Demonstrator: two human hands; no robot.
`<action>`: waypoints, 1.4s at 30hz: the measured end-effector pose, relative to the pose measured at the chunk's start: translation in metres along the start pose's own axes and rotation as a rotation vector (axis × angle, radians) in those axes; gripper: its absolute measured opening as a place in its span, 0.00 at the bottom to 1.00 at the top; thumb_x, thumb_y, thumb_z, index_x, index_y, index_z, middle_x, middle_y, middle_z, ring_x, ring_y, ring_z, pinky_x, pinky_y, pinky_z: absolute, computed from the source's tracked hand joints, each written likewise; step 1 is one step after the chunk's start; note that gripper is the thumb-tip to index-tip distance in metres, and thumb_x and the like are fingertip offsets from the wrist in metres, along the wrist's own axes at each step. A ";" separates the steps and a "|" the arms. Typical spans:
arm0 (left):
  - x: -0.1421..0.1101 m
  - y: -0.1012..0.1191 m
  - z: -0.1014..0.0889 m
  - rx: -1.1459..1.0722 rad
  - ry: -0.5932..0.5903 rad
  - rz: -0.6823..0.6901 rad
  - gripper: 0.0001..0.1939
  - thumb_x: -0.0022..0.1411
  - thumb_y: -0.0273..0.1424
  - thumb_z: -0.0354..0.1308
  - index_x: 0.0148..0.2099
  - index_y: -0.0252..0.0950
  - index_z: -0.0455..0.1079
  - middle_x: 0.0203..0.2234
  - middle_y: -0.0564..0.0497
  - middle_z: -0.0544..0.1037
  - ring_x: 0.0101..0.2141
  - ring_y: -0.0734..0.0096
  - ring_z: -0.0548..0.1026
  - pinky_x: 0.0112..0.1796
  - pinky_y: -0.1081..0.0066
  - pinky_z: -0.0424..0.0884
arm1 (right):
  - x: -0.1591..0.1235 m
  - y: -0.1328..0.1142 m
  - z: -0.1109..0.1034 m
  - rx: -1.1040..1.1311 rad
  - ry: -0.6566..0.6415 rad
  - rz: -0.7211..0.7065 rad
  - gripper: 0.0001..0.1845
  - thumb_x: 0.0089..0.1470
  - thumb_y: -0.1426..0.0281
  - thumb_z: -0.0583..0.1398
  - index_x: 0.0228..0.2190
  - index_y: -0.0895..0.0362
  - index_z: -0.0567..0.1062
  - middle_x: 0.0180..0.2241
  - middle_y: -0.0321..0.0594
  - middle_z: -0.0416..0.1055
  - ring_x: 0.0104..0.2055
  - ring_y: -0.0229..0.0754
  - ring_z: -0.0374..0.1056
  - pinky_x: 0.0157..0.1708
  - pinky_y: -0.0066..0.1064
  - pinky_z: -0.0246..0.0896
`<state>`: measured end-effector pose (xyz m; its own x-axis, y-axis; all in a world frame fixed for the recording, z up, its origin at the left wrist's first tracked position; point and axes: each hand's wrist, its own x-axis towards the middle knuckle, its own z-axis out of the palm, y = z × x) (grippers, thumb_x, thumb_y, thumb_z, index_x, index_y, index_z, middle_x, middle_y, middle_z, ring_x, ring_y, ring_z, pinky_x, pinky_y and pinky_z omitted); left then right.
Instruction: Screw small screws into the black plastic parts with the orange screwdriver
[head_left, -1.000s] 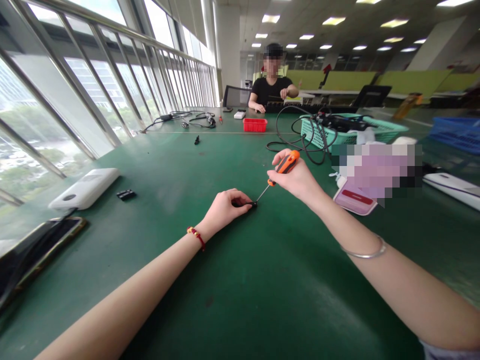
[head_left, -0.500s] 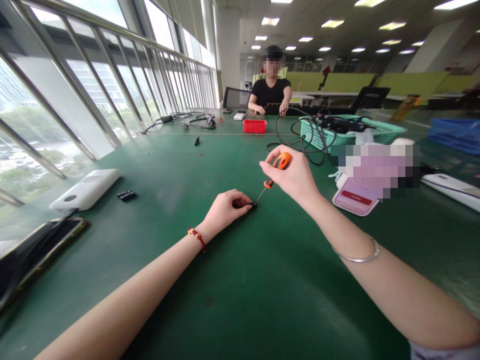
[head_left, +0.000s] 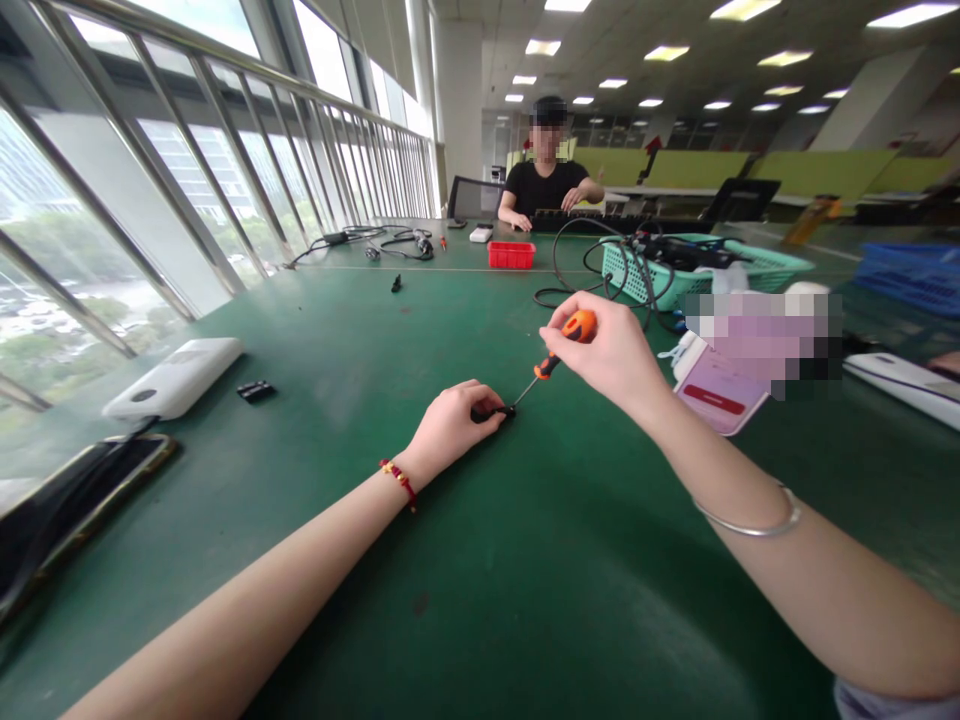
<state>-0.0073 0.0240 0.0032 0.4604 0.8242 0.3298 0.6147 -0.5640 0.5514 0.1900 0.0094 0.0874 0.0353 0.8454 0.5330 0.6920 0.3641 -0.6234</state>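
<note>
My right hand [head_left: 604,340] is closed round the orange and black handle of a screwdriver [head_left: 579,325]. The shaft slants down to the left, and its tip meets a small black part [head_left: 510,411] on the green table [head_left: 450,540]. Fingers and thumb of my left hand [head_left: 456,418] pinch that part against the tabletop. Most of it is hidden by the fingers, so its kind cannot be made out. Another small black piece [head_left: 256,391] lies to the left, apart from both hands.
A white power bank [head_left: 174,378] and a dark phone [head_left: 112,480] lie at left. At right are a pink phone [head_left: 712,392] and a teal basket [head_left: 637,275] with cables. Farther back stand a red bin [head_left: 511,256] and a seated person [head_left: 547,185].
My right hand has shifted slightly right, and the screwdriver leans over more, its tip still at the black part. My left hand stays put. The person opposite has raised one hand.
</note>
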 end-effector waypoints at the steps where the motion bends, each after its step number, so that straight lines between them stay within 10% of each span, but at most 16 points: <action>1: 0.000 0.000 0.000 -0.001 0.001 0.000 0.07 0.56 0.32 0.57 0.36 0.36 0.74 0.31 0.50 0.74 0.31 0.70 0.73 0.36 0.70 0.71 | 0.001 0.001 0.000 0.044 -0.015 -0.004 0.09 0.43 0.64 0.62 0.26 0.54 0.68 0.22 0.32 0.64 0.22 0.35 0.56 0.23 0.28 0.48; 35: -0.004 -0.001 0.000 0.030 0.027 -0.017 0.08 0.55 0.28 0.56 0.38 0.38 0.74 0.32 0.51 0.73 0.33 0.70 0.73 0.37 0.71 0.71 | -0.009 -0.003 0.007 0.025 0.018 0.003 0.13 0.47 0.58 0.60 0.23 0.54 0.69 0.20 0.34 0.64 0.23 0.36 0.57 0.25 0.29 0.50; 42: -0.004 0.001 -0.002 0.050 0.051 -0.053 0.06 0.55 0.28 0.56 0.37 0.36 0.72 0.31 0.51 0.73 0.32 0.69 0.72 0.35 0.71 0.70 | -0.009 -0.002 0.009 0.194 -0.038 0.008 0.22 0.43 0.60 0.62 0.40 0.54 0.66 0.24 0.30 0.64 0.24 0.36 0.59 0.25 0.28 0.53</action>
<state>-0.0091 0.0203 0.0039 0.3940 0.8538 0.3402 0.6694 -0.5202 0.5304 0.1812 0.0042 0.0785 0.0102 0.8612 0.5081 0.5400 0.4229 -0.7277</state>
